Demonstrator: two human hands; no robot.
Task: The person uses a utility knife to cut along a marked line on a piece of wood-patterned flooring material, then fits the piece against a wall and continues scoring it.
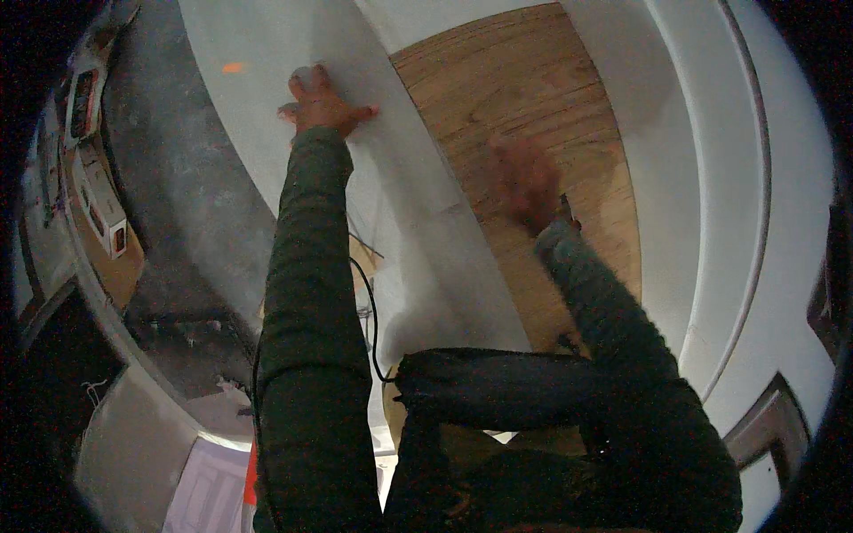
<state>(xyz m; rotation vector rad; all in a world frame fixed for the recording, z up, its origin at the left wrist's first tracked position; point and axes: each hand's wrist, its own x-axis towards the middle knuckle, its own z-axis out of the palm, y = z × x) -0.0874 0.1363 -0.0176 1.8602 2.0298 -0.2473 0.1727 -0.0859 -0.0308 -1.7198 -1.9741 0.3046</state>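
My left hand (322,105) rests with fingers spread on a pale grey-white sheet (267,35) that runs alongside a wood-grain surface. It holds nothing that I can see. My right hand (526,182) is over the brown wood-grain panel (498,71), smeared by motion, so its fingers cannot be made out. Something dark is at that wrist. Whether the right hand touches the panel cannot be told.
A bare grey floor (164,160) stretches to the left, with cardboard boxes (99,191) along its far side. White curved trim (760,133) borders the wood on the right. A black cable (371,311) hangs beside my left forearm. A small orange mark (233,67) shows on the sheet.
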